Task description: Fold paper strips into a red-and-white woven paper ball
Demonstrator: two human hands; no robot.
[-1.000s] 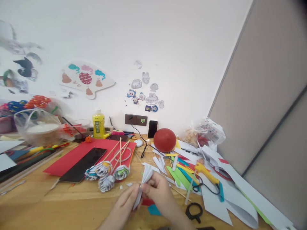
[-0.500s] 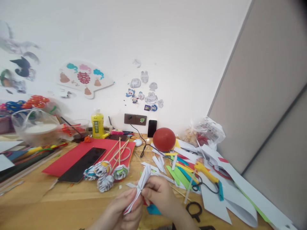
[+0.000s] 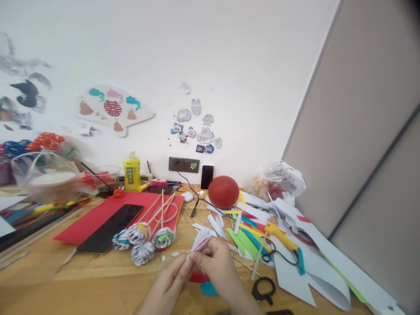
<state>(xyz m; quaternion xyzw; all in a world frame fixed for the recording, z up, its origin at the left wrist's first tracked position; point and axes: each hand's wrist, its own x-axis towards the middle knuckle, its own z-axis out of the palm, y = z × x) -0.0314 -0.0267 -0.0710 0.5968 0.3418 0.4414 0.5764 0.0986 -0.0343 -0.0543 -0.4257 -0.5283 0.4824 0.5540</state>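
Both hands meet over the front of the wooden table. My left hand (image 3: 172,278) pinches the lower end of a folded white paper piece (image 3: 201,239) with red edges. Around its middle, the fingers of my right hand (image 3: 213,261) are closed, and its pleats fan out above them. A blue paper scrap (image 3: 208,288) and a red scrap (image 3: 198,278) lie just below the hands. To the left rest several paper flowers on sticks, among them a green-and-white paper flower (image 3: 164,238).
A yellow glue gun (image 3: 280,236) lies among paper strips on the right, with black scissors (image 3: 264,289) in front. A red balloon (image 3: 223,191), a phone (image 3: 207,177) and a yellow bottle (image 3: 131,171) stand near the wall. Red card (image 3: 95,214) lies left.
The folded paper has turned from a long slanted strip into a gathered fan pointing up. My left hand has slid to its lower end, and the fingers of both hands have come closer together.
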